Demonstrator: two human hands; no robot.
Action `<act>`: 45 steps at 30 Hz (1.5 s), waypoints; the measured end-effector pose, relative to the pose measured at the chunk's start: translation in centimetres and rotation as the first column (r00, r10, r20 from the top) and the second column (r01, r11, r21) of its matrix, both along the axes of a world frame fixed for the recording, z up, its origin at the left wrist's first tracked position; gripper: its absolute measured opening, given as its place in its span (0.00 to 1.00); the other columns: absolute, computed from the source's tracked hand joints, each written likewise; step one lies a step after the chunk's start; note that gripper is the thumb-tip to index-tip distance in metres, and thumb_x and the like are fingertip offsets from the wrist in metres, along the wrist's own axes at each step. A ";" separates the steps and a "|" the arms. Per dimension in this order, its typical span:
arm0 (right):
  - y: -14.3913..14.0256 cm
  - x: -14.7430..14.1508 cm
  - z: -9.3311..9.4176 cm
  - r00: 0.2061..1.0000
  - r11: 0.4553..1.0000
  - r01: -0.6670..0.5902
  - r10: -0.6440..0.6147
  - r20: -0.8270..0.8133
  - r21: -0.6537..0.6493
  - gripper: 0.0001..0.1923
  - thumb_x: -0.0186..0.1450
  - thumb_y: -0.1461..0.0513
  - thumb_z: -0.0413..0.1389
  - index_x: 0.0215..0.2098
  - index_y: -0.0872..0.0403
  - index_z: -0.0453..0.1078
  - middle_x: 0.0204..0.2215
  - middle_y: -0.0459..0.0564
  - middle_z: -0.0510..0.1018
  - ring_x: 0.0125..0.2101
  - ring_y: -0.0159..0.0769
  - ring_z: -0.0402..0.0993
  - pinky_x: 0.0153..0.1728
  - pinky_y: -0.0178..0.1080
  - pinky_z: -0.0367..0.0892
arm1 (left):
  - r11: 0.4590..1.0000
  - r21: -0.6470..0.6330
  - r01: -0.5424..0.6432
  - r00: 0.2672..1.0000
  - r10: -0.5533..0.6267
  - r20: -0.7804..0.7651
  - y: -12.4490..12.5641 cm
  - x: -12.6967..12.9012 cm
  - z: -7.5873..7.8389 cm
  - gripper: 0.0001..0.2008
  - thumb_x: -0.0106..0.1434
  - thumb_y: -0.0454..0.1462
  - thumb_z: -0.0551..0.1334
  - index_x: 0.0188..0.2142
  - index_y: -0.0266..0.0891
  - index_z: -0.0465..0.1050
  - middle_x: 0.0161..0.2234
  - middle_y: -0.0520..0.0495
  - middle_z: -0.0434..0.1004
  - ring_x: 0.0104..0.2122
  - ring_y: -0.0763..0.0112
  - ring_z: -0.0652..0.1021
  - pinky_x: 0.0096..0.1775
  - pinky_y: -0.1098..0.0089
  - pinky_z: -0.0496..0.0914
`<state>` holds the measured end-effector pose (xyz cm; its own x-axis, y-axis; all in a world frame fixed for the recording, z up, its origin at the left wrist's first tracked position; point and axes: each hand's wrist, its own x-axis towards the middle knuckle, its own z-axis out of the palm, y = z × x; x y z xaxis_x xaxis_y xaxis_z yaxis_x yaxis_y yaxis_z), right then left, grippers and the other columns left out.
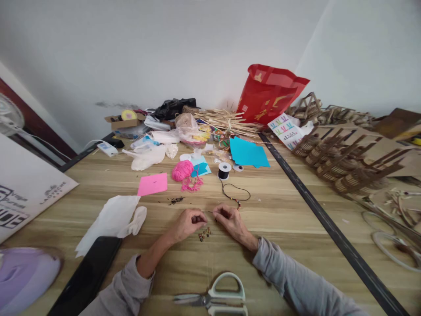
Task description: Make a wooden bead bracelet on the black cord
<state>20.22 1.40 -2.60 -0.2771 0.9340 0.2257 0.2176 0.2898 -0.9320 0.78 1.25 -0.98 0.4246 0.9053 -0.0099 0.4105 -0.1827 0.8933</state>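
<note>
My right hand pinches a thin dark cord, and its tip pokes out toward the left. Behind that hand the cord loops over the table, with a few small beads strung on it, and leads toward a black spool. Facing it across a small gap is my left hand, thumb and fingers closed together; whatever they hold is too small to make out. Several loose brown beads lie just below the fingertips. White-handled scissors rest near the front edge.
Beyond the hands lie dark slivers, a pink paper, pink yarn and blue sheets. A black phone is at left. Woven baskets line the right; a red bag stands at the back.
</note>
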 end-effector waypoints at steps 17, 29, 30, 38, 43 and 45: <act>-0.6 -0.1 0.7 0.992 0.995 -0.085 0.081 0.097 0.045 0.07 0.62 0.62 0.53 0.28 0.58 0.68 0.22 0.45 0.69 0.23 0.28 0.62 0.24 0.30 0.58 | 0.954 -0.288 -0.086 0.941 0.172 0.290 0.8 0.1 -0.7 0.11 0.47 0.39 0.69 0.30 0.33 0.78 0.29 0.46 0.81 0.31 0.66 0.77 0.38 0.68 0.69; -0.7 -0.1 0.8 0.992 0.994 -0.103 0.100 0.075 0.036 0.06 0.61 0.63 0.53 0.28 0.58 0.67 0.22 0.44 0.68 0.22 0.27 0.61 0.24 0.30 0.57 | 0.941 -0.324 -0.099 0.920 0.211 0.330 1.0 0.1 -1.0 0.10 0.44 0.37 0.70 0.28 0.34 0.78 0.26 0.48 0.80 0.27 0.70 0.75 0.34 0.71 0.68; -0.7 -0.1 0.8 0.992 0.994 -0.108 0.105 0.072 0.035 0.06 0.61 0.63 0.53 0.28 0.57 0.67 0.22 0.44 0.68 0.22 0.27 0.61 0.24 0.30 0.57 | 0.943 -0.318 -0.101 0.920 0.210 0.330 1.0 0.1 -1.1 0.10 0.44 0.37 0.70 0.28 0.34 0.78 0.26 0.48 0.80 0.27 0.70 0.75 0.34 0.71 0.68; -0.7 -0.1 0.9 0.988 0.990 -0.140 0.137 0.068 0.032 0.07 0.62 0.62 0.53 0.28 0.57 0.67 0.22 0.45 0.69 0.23 0.28 0.61 0.24 0.30 0.58 | 0.950 -0.290 -0.118 0.923 0.213 0.321 1.0 0.2 -1.1 0.09 0.45 0.36 0.70 0.27 0.34 0.77 0.26 0.48 0.79 0.28 0.70 0.75 0.35 0.70 0.68; -0.8 -0.2 1.1 0.989 0.990 -0.139 0.137 0.063 0.037 0.07 0.62 0.61 0.53 0.28 0.57 0.67 0.22 0.45 0.68 0.23 0.28 0.62 0.24 0.30 0.59 | 0.952 -0.288 -0.104 0.923 0.200 0.328 1.0 0.2 -1.2 0.11 0.44 0.38 0.70 0.27 0.33 0.77 0.26 0.48 0.79 0.28 0.70 0.75 0.35 0.70 0.68; -0.8 -0.2 1.1 0.989 0.990 -0.136 0.133 0.066 0.036 0.07 0.62 0.61 0.53 0.28 0.57 0.67 0.22 0.45 0.68 0.23 0.28 0.62 0.24 0.30 0.59 | 0.953 -0.286 -0.100 0.924 0.195 0.329 1.0 0.2 -1.2 0.12 0.44 0.39 0.70 0.27 0.33 0.77 0.26 0.48 0.78 0.28 0.70 0.74 0.35 0.70 0.67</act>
<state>19.99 0.60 -1.47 -0.4145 0.8776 0.2408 0.2320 0.3578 -0.9045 0.94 2.26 -2.23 0.3056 0.9435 -0.1279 0.0674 0.1126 0.9914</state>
